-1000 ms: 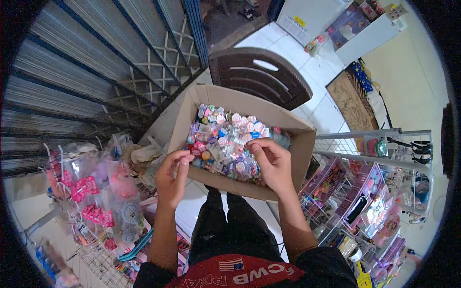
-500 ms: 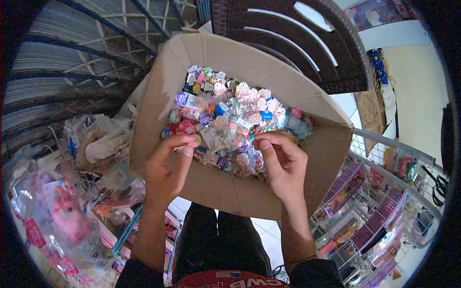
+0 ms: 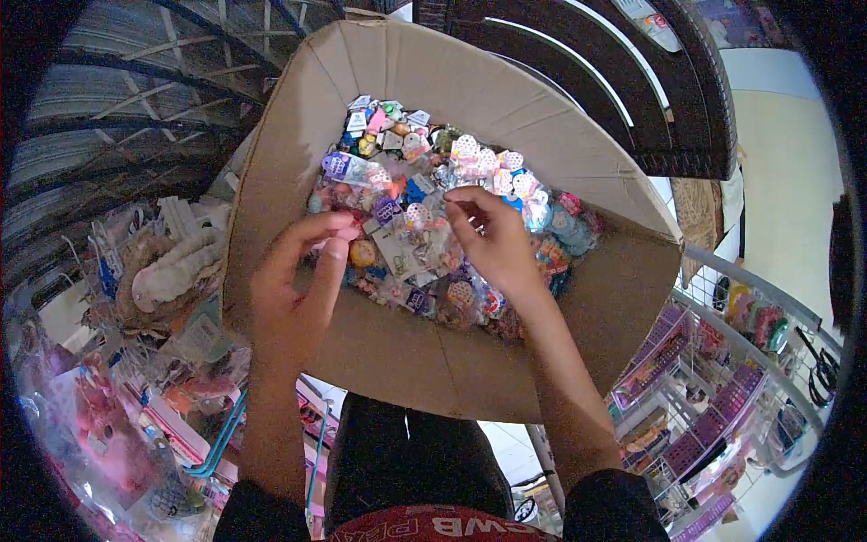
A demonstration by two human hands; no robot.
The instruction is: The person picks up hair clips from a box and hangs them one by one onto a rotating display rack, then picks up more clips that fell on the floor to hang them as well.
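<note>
A big cardboard box [image 3: 379, 361] stands open in front of me, with a heap of small packaged trinkets [image 3: 424, 257] inside. My left hand [image 3: 302, 275] is over the left part of the heap, thumb and forefinger pinched together. Something pinkish shows at those fingertips; I cannot tell what it is. My right hand [image 3: 497, 239] reaches over the middle of the heap, its thumb and forefinger drawn together at the clear packets. Beneath and between the hands lies a pale card packet [image 3: 402, 253]. A purple-topped packet [image 3: 357, 170] rests farther back.
Bagged soft toys [image 3: 176, 271] and pink packaged goods [image 3: 108, 434] crowd the left side. At right stands a wire rack [image 3: 768, 361] with purple baskets [image 3: 673, 330]. A dark brown chair-like piece [image 3: 695, 108] is behind the box, and a metal lattice gate [image 3: 135, 108] at back left.
My right hand has moved left and farther into the box, over the middle of the heap. My left hand has shifted slightly left and up. The camera view has also shifted a little.
</note>
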